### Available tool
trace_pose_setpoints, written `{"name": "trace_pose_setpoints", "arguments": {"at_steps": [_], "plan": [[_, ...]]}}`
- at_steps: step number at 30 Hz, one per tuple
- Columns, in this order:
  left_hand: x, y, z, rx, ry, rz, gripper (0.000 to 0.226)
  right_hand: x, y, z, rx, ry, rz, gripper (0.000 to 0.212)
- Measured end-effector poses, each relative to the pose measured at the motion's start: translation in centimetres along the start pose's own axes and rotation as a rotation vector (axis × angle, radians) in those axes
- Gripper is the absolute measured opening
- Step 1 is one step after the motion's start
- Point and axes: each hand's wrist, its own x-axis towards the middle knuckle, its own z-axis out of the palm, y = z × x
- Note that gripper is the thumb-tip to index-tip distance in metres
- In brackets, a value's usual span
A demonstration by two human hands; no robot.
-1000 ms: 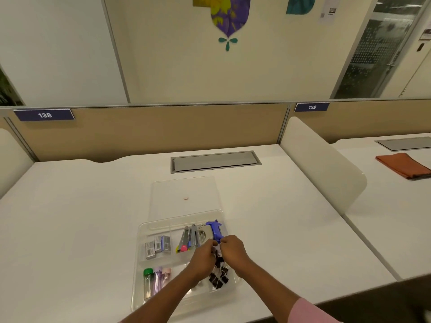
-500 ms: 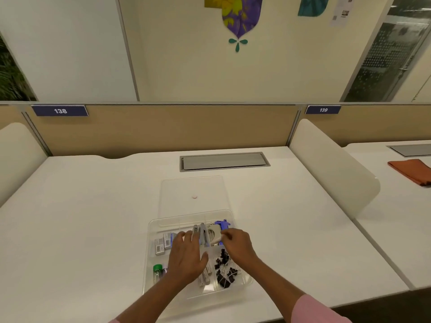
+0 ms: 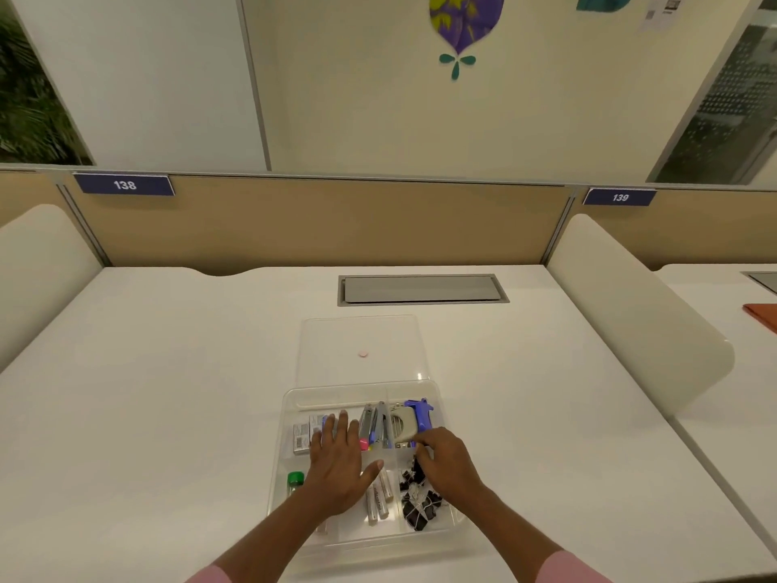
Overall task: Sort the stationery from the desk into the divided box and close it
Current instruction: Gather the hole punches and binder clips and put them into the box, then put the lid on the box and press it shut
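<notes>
Lid (image 3: pixel 361 347) lies flat beyond box (image 3: pixel 290 418), ahead of us. Left hand (image 3: pixel 336 464) spread, empty; right hand (image 3: pixel 445 460) curled, grip contents unclear.

The scene is evenly and brightly lit from overhead, with no harsh shadows; only soft, faint shading is cast on the white desk (image 3: pixel 168 414) beneath the forearms. Small glints are seen on the clear divided box (image 3: pixel 290 397) rim. Straight lines are bowed toward the edges by wide-angle distortion. Slight softness is noted throughout, strongest at the corners.
</notes>
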Motion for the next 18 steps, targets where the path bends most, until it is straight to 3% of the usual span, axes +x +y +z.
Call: {"name": "trace_pose_setpoints", "arguments": {"at_steps": [10, 15, 18], "plan": [[3.8, 0.7, -0.8, -0.053, 0.03, 0.049, 0.098, 4.5, 1.6, -1.2, 0.037, 0.036, 0.01, 0.023], [6.8, 1.0, -3.1, 0.052, 0.271, 0.035, 0.069, 8.9, 1.1, -2.0, 0.118, 0.189, 0.002, 0.028], [10.2, -0.1, -4.7, 0.083, 0.372, -0.069, 0.061, 13.0, -0.1, -2.8, 0.164, 0.248, -0.004, 0.022]]}}
